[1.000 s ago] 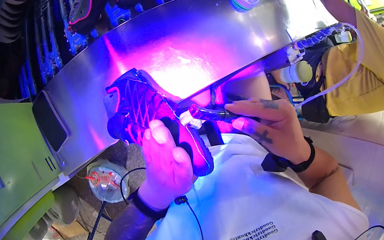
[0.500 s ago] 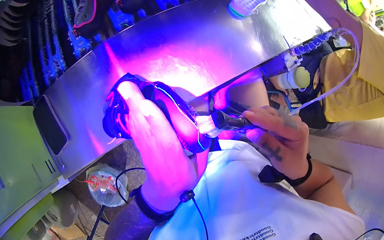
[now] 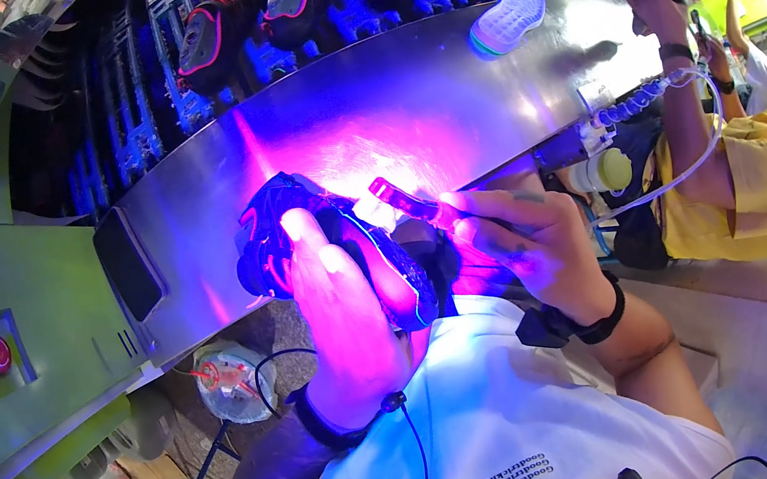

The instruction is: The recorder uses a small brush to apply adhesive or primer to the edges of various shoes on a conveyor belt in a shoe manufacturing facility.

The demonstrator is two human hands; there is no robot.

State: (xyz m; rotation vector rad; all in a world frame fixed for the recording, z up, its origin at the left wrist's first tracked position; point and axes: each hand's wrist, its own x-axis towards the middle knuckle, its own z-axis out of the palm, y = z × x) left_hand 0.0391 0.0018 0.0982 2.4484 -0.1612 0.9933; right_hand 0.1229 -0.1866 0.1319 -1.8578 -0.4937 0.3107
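Observation:
My left hand (image 3: pixel 344 307) is wrapped round a dark shoe (image 3: pixel 399 272) with a thin light line along its edge, holding it tilted over the bench's near edge. Purple-pink light floods both. In my right hand (image 3: pixel 530 235) is a brush (image 3: pixel 407 199) with a dark handle and pale bristles, pinched between the fingers. The bristle end is close to the shoe's upper right edge; glare hides whether they touch. A translucent pale shoe sole (image 3: pixel 509 18) lies apart on the metal bench (image 3: pixel 439 88).
Several dark shoes (image 3: pixel 293 1) with pink outlines stand on a rack conveyor beyond the bench. A green machine (image 3: pixel 48 296) with a red button is at left. At right sit a pale-lidded container (image 3: pixel 613 168), a coiled hose (image 3: pixel 634 99) and a person in yellow (image 3: pixel 741 190).
My right hand has moved the brush up and leftward along the shoe, from its lower right end toward its upper edge. The co-worker's arm has drawn back from the conveyor, now holding a dark object.

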